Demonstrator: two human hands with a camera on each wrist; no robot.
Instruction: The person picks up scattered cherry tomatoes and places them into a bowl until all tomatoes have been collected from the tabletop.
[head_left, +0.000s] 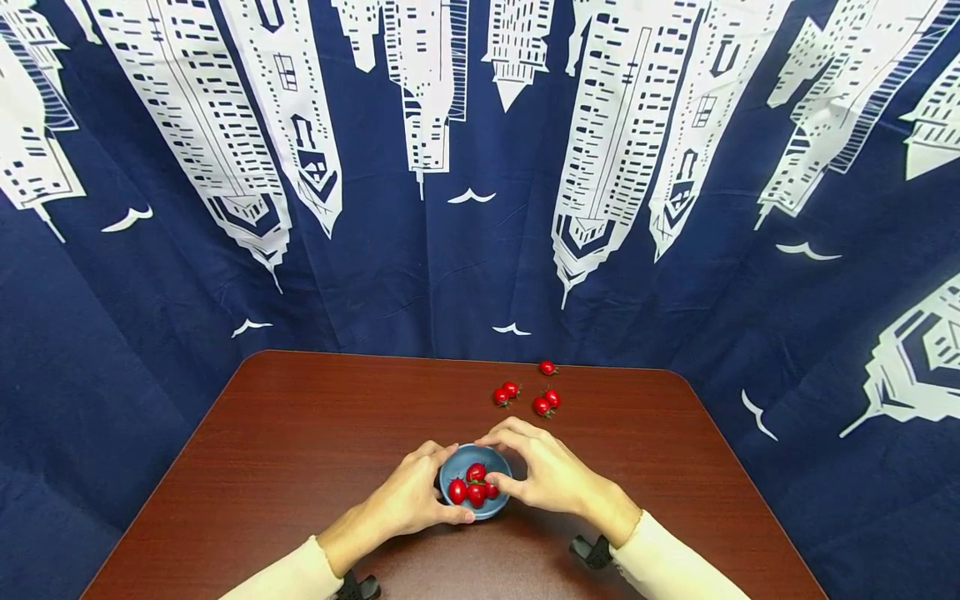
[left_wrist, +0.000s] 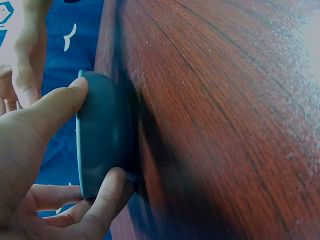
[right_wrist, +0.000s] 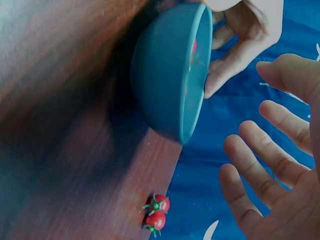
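Bowl (left_wrist: 103, 135) — well in from far edge of bench (head_left: 337, 417). Likely light, stiff; hold by rim. Left hand (head_left: 411, 498) clamped on it; right hand (head_left: 551, 475) empty — fingers apart.

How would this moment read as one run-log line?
left hand: grips blue bowl | right hand: open near bowl, empty | in bowl: red tomatoes | on table: five tomatoes

Five tomatoes (head_left: 542, 407) on brown table (head_left: 330, 417)
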